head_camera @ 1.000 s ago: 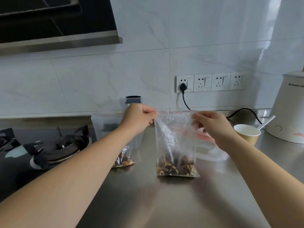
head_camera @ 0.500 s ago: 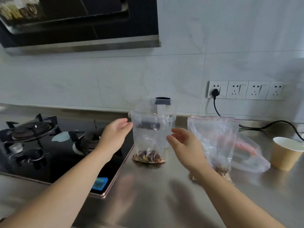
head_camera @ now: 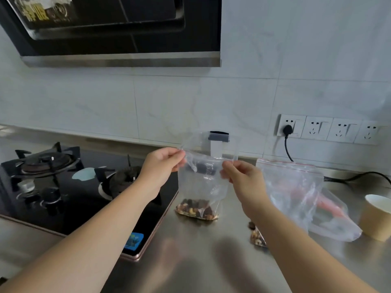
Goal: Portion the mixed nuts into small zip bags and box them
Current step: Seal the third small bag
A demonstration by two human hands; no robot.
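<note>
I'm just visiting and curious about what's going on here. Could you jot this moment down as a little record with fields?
place: steel counter beside a gas stove
left hand: pinches the top left corner of the small zip bag
right hand: pinches the bag's top right corner
bag contents: mixed nuts at the bottom
bag position: upright, bottom on the counter
nearby: second bag, paper cup

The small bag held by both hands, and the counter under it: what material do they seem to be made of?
The small bag looks like thin clear plastic film: the nuts show through it and it creases where the left hand and right hand pinch its top. The counter looks like brushed stainless steel: grey, matte, with soft blurred reflections.
</note>
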